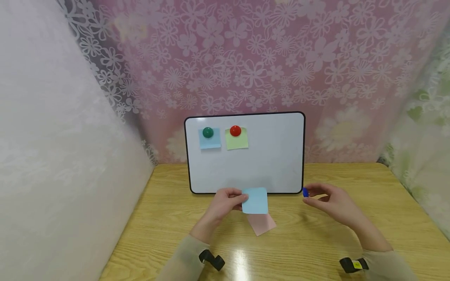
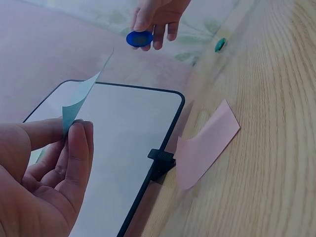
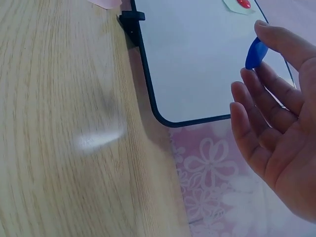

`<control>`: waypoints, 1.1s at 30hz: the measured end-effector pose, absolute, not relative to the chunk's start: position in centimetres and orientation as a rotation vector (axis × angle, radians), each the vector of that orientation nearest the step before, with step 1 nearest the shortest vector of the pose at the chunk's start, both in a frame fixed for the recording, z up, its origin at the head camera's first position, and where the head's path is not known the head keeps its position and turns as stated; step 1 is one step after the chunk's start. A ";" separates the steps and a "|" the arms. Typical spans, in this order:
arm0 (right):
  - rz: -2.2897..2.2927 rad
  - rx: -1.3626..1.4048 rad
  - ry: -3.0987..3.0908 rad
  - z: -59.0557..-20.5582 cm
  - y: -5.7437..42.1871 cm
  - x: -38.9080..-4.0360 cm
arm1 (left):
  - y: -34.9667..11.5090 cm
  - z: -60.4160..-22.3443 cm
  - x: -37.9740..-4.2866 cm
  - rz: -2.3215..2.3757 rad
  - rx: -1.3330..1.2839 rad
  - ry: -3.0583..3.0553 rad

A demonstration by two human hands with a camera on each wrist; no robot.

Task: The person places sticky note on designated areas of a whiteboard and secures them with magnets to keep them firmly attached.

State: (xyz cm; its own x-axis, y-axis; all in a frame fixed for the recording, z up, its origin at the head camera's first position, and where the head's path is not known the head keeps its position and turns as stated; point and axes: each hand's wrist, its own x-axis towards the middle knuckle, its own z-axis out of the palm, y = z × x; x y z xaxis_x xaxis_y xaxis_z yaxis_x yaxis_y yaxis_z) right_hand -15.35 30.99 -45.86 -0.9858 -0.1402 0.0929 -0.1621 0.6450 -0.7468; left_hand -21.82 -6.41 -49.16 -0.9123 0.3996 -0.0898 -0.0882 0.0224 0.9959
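1. The left hand (image 1: 225,203) pinched a square light-blue paper note (image 1: 255,201) between thumb and fingers, before the whiteboard's lower edge.
2. The right hand (image 1: 333,203) pinched a round blue disc (image 1: 305,192) by its edges, near the board's lower right corner, other fingers loosely bent.
3. A curled pink paper note (image 1: 261,225) lay on the pale wood-grained table (image 1: 140,234), which caught a bright glare.
4. The black-framed whiteboard (image 1: 274,164) stood toward the table's back.
5. Behind rose a pink covering (image 1: 253,74) with white flowers; a whitish covering (image 1: 70,148) flanked the left.
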 end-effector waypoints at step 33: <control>1.326 0.261 -2.590 -48.2 26.6 -17.4 | -1.3 -50.5 -23.6 1.994 0.275 2.025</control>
